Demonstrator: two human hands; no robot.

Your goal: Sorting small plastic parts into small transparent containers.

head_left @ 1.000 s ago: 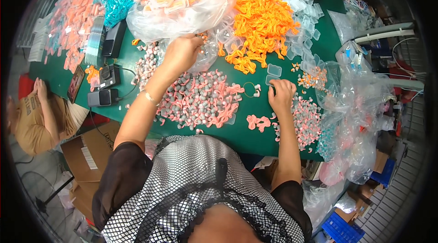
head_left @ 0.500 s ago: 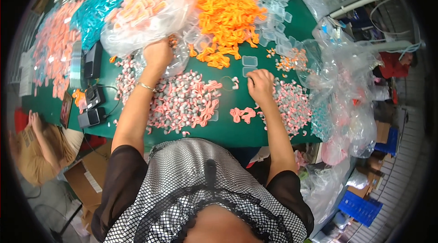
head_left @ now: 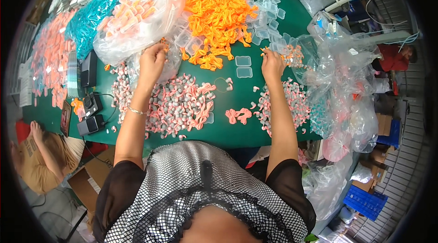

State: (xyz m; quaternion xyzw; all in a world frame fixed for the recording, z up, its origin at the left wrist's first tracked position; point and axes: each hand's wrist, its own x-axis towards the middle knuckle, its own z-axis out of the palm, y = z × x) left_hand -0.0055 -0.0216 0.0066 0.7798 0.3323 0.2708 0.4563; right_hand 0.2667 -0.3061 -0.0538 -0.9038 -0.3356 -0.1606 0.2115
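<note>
My left hand [head_left: 153, 62] is closed in a pinch at the mouth of a crumpled clear bag [head_left: 170, 64]; small orange bits show at its fingertips, and what it grips is hidden. My right hand [head_left: 273, 65] pinches a small orange piece [head_left: 263, 50] beside a heap of small orange-and-white pieces [head_left: 293, 55]. Between the hands lie two clear plastic boxes [head_left: 244, 72], side by side. Grey-and-pink plug-like pieces [head_left: 175, 101] fill the table below my left hand, and a second pile of them [head_left: 288, 104] lies under my right forearm. A pink cord bundle [head_left: 238, 116] rests between these piles.
Orange cord bundles [head_left: 218, 12] are heaped at the back, with many clear boxes [head_left: 267, 19] beside them. A large bag of orange-and-pink cases [head_left: 130, 12] stands back left. Black devices [head_left: 92, 102] sit at left, near another person [head_left: 43, 156]. Clear plastic bags [head_left: 340, 88] crowd the right edge.
My right hand has left the clear boxes and moved right and away from me to the orange-and-white pieces, pinching one. My left hand has shifted slightly, staying by the crumpled bag.
</note>
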